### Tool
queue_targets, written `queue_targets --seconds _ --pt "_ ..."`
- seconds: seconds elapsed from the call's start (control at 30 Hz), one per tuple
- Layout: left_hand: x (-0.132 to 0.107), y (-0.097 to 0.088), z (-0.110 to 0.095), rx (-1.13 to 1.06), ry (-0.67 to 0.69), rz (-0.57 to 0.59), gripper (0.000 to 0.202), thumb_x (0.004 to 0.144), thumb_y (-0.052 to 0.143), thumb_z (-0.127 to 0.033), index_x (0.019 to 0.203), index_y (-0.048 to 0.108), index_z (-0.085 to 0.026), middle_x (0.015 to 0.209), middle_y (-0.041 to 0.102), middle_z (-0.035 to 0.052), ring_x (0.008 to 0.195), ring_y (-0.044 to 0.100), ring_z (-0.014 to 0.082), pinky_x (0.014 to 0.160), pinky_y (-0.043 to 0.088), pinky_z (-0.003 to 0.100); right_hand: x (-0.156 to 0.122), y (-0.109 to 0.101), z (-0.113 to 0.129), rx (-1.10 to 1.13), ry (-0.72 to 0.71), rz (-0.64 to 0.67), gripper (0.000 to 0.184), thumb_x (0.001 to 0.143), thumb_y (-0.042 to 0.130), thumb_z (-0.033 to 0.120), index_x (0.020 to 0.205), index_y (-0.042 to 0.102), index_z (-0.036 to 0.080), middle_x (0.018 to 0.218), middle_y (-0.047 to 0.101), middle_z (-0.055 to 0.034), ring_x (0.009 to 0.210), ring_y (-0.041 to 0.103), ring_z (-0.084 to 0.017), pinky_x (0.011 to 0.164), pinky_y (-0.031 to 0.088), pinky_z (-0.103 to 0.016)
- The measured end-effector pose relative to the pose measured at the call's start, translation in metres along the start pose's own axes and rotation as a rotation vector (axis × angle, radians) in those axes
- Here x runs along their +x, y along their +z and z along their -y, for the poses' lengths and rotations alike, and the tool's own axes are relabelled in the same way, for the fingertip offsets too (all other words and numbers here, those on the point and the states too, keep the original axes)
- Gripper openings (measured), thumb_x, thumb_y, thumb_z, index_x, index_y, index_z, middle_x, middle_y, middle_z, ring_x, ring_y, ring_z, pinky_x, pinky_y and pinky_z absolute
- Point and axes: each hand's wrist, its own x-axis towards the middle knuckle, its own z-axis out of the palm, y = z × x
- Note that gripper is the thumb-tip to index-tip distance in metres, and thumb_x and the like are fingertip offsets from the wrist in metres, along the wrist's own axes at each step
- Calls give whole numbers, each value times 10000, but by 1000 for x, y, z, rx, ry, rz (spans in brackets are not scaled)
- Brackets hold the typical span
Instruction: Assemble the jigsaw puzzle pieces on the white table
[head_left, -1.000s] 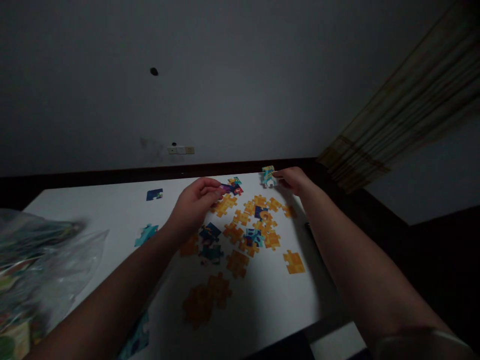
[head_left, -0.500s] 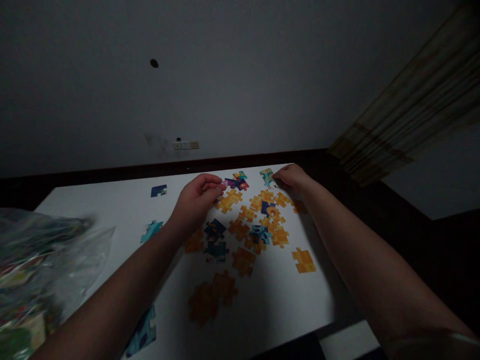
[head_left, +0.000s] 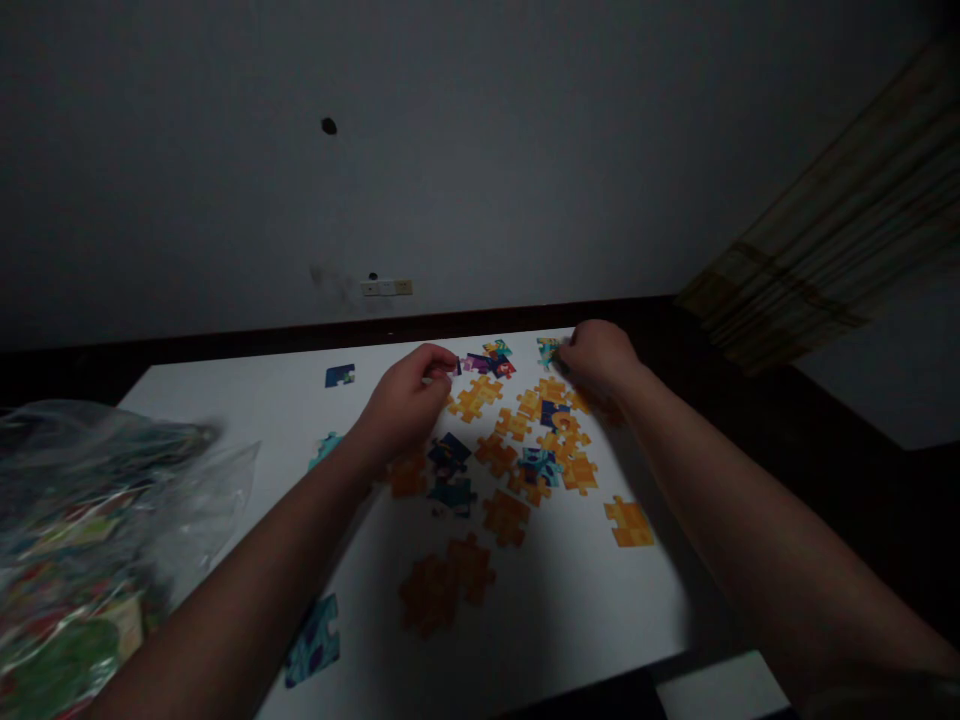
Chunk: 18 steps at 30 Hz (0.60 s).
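Jigsaw pieces lie scattered on a white table, many face down and orange. My left hand is curled, its fingertips pinched on the edge of a purple and red joined cluster at the far side. My right hand is closed over a teal piece pressed down on the table near the far edge. Several coloured pieces lie between my forearms.
A clear plastic bag with colourful contents sits at the left. Loose pieces lie apart: a dark blue one, a teal one near the front edge, an orange one at the right. A wall runs behind the table; a curtain hangs right.
My right hand lowered the teal piece from above the table down onto the surface by the far edge. My left hand stayed at the purple cluster. The camera shifted slightly left.
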Motion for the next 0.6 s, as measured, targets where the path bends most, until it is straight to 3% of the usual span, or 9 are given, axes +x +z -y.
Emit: queue_targets --seconds 0.1,0.23,0.33,0.4,0.47,0.6 --pt "1 -3 2 60 0 -10 260 924 625 -225 1144 764 -230 1087 784 68 957 724 260 902 562 415 -14 1 14 -55 -104 -40 359 1024 669 318 1276 852 139 1358 801 -251 1231 771 -392 995 578 -420" --pt "2 -4 6 123 -17 11 261 935 608 -176 1132 772 -226 1117 803 88 932 705 259 914 555 425 -26 3 34 -96 -181 -13 291 987 681 262 1130 880 106 1157 839 -286 1136 805 -448 981 602 -508" --pt "2 -4 6 138 -22 19 258 935 613 -158 1126 772 -227 1132 810 92 913 701 253 905 553 415 -26 2 53 -56 -340 -6 411 1015 651 246 1378 825 167 1406 808 -234 1313 760 -417 1100 582 -509" --pt "2 -5 5 144 -22 27 262 938 608 -154 1127 776 -225 1098 807 87 904 701 253 885 553 405 -22 3 66 -4 -509 63 584 984 677 188 1563 723 246 1614 722 -141 1460 689 -339 1193 541 -435" --pt "3 -6 4 143 -24 42 287 943 596 -151 1151 782 -219 1069 801 85 898 700 256 869 555 399 -15 7 76 29 -628 157 726 918 724 125 1629 668 261 1686 671 -109 1502 664 -289 1215 523 -367" --pt "3 -6 3 126 -18 55 318 932 593 -138 1174 785 -218 1117 809 94 923 710 254 872 558 391 0 14 83 26 -662 266 722 815 809 91 1519 753 244 1556 763 -148 1381 745 -334 1135 570 -367"
